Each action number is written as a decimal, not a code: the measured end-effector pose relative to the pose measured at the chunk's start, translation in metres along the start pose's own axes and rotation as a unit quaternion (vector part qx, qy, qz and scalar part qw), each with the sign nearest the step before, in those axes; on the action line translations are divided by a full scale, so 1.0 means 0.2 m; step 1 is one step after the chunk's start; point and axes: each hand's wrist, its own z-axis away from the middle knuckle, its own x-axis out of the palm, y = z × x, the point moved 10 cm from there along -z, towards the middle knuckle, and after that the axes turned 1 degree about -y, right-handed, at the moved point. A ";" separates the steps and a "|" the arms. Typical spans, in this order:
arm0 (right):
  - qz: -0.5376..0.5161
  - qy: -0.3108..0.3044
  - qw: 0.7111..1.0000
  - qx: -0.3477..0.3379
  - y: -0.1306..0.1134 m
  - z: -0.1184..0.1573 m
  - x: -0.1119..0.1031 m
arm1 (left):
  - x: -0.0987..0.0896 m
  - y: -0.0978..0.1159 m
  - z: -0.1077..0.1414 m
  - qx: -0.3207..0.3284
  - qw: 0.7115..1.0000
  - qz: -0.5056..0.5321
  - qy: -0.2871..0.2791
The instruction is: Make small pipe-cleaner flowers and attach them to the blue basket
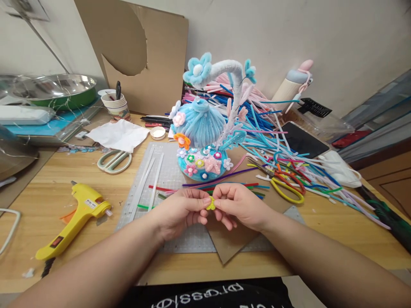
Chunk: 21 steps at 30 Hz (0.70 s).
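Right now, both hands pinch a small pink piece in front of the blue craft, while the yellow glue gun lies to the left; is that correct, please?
Not quite: in the head view, the small piece that the left hand and right hand pinch is yellow, not pink. It is in front of the blue craft, and the glue gun lies to the left.

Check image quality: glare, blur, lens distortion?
Head view: bright highlights in the metal bowl; head view: wide-angle stretch toward the sides, probably exaggerating the lean of the pink-topped bottle; head view: yellow piece between the fingertips is visible, but too small for fine detail.
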 end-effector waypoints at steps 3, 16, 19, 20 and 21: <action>0.012 0.028 1.000 0.000 0.01 0.00 -0.02 | -0.01 0.01 -0.01 0.025 0.999 -0.028 0.016; 0.128 0.071 0.974 -0.171 -0.15 0.06 -0.04 | 0.03 0.06 0.01 0.035 0.999 0.026 -0.026; 0.233 0.087 0.940 -0.233 -0.20 0.09 -0.03 | 0.04 0.06 0.02 0.034 0.999 0.021 -0.030; 0.271 0.092 0.925 -0.251 -0.22 0.10 -0.03 | 0.04 0.05 0.02 0.035 0.999 0.022 -0.027; 0.305 0.096 0.910 -0.263 -0.24 0.11 -0.02 | 0.03 0.05 0.02 0.034 0.999 0.022 -0.024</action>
